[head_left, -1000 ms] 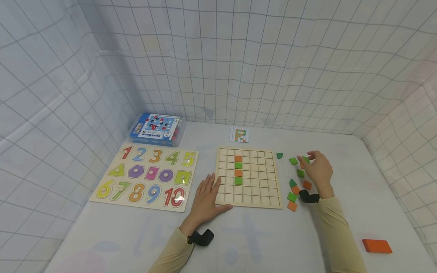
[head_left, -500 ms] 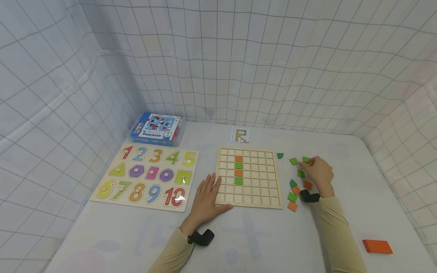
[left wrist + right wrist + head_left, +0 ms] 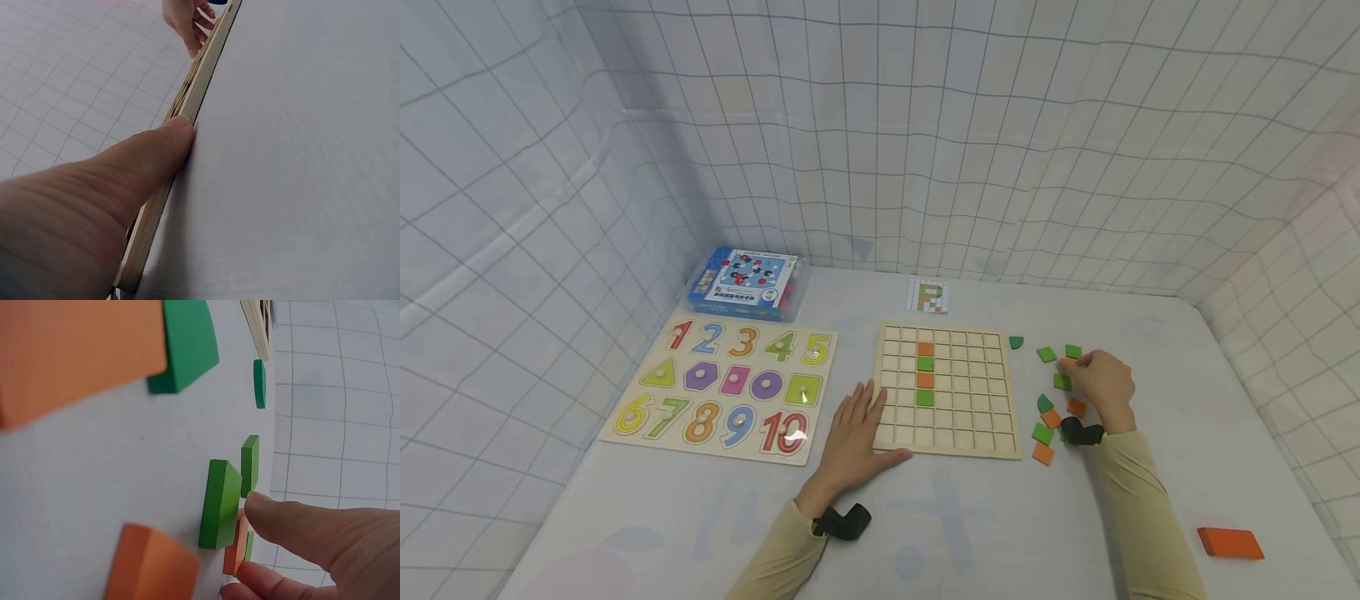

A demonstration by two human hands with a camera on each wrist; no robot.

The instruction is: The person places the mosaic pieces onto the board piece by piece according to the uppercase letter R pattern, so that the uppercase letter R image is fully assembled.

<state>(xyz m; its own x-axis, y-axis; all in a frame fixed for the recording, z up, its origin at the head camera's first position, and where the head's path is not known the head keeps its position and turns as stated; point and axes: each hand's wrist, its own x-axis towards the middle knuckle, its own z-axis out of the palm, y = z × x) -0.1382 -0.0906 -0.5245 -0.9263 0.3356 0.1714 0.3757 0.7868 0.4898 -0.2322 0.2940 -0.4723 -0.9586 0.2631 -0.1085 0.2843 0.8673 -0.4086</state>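
Note:
My left hand [image 3: 852, 450] is spread at the near-left corner of the wooden grid board [image 3: 943, 454], fingers along its left side. In the left wrist view its thumb [image 3: 156, 147] presses the board's side edge [image 3: 140, 256]. Two orange and two green tiles alternate in one column of the board. Right of it, my right hand [image 3: 1101, 383] is over the loose tiles. The right wrist view shows thumb and fingers pinching an orange tile [image 3: 235, 547], beside a green tile [image 3: 220, 503]; the fingertips are partly hidden.
A number-and-shape puzzle board [image 3: 700, 450] lies at the left, with a blue boxed set [image 3: 737, 312] behind it. A small pattern card [image 3: 927, 296] sits beyond the grid board. An orange block [image 3: 1230, 543] lies at the front right.
My right hand has lowered slightly toward the near side, and its thumb and fingers have closed on the orange tile. The left hand has stayed where it was.

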